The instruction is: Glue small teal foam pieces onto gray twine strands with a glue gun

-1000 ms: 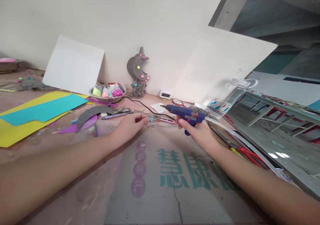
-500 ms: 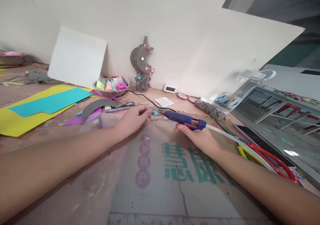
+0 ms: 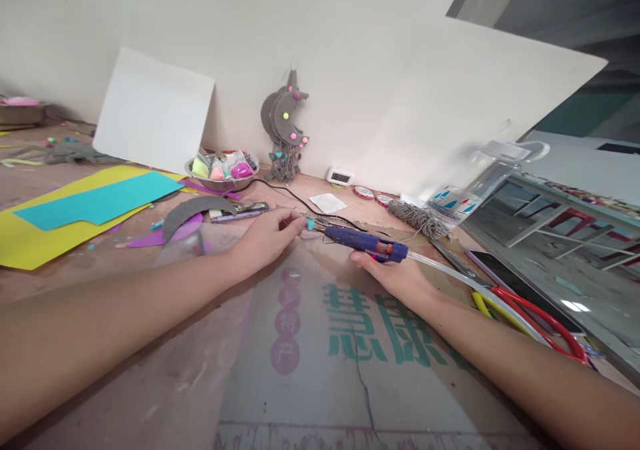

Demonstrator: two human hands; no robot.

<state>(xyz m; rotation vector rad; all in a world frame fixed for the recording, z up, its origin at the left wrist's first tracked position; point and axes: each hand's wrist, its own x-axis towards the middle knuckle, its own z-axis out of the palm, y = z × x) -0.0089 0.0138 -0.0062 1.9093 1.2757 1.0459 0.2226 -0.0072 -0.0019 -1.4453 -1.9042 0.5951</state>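
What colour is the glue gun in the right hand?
Blue, with a small orange patch; the glue gun shows best in head view.

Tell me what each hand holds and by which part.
The right hand grips the blue glue gun from below, near its rear end. The left hand pinches a small teal piece between its fingertips.

blue glue gun [image 3: 365, 242]: level, nozzle pointing left | teal bit [image 3: 311, 224]: at nozzle tip
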